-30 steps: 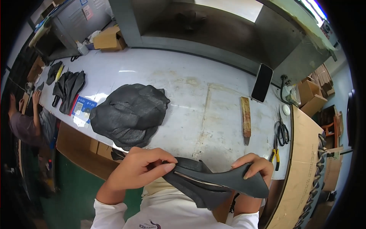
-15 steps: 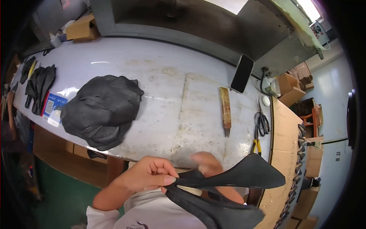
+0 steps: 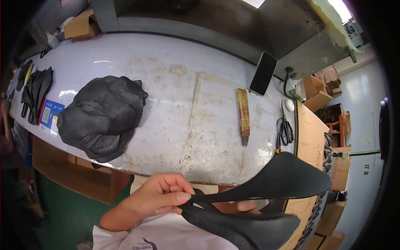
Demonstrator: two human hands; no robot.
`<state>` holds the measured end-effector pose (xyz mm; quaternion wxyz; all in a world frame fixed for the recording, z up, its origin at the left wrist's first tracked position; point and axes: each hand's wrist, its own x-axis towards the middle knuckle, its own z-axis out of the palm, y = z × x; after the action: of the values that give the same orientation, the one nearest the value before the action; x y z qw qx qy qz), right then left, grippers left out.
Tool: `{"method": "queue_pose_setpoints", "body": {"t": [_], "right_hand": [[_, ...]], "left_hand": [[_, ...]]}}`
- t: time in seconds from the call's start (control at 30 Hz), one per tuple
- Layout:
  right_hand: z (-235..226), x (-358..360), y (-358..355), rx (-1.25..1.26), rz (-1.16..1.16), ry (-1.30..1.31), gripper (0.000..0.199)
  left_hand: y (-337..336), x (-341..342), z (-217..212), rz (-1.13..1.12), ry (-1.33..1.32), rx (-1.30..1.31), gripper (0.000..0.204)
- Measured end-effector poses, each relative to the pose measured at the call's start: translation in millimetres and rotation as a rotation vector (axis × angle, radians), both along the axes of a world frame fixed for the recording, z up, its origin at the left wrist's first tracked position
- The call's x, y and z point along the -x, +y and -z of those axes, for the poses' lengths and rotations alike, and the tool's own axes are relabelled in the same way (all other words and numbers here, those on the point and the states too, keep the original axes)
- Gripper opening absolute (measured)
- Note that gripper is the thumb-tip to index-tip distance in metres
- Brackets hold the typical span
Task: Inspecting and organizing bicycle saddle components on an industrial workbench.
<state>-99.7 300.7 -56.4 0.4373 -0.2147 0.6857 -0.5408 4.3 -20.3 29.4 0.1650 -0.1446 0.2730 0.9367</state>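
Observation:
My left hand (image 3: 166,193) is closed, thumb over curled fingers, on the narrow joined end of a black leather-like piece (image 3: 275,179). From that pinch the piece spreads rightward into two broad flaps, one above the other, with a small slit near the thumb. My right hand (image 3: 245,206) shows only in part in the gap between the flaps; the upper flap hides most of it, and whether it grips anything is not visible. A large crumpled heap of black sheet material (image 3: 102,116) lies on the white table (image 3: 166,125) to the left.
A flat wooden-handled tool (image 3: 243,116), black scissors (image 3: 285,130) and a phone (image 3: 263,73) lie on the table's right side. More black pieces (image 3: 38,91) and a blue card (image 3: 51,114) sit far left. A cardboard box (image 3: 310,133) adjoins the right edge; a metal housing (image 3: 187,35) stands behind.
The flaps have swung up and to the right and spread wider. My right hand has dropped from above the upper flap to behind it. The left hand keeps its pinch.

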Motion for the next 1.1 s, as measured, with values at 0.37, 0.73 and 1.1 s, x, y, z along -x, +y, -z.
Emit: {"method": "queue_pose_setpoints", "body": {"t": [0.37, 0.73, 1.1], "right_hand": [[-63.9, 16.6, -100.2, 0.619, -0.077, 0.703, 0.035], [-38.0, 16.8, -113.4, 0.758, 0.02, 0.769, 0.03], [-44.6, 20.3, -107.5, 0.824, 0.06, 0.795, 0.019]], "left_hand": [[16.8, 8.7, 1.6, 0.062, 0.005, 0.042, 0.017], [19.8, 1.8, 3.7, -0.054, -0.031, 0.048, 0.018], [27.2, -1.9, 8.1, 0.047, 0.15, 0.121, 0.02]]}}
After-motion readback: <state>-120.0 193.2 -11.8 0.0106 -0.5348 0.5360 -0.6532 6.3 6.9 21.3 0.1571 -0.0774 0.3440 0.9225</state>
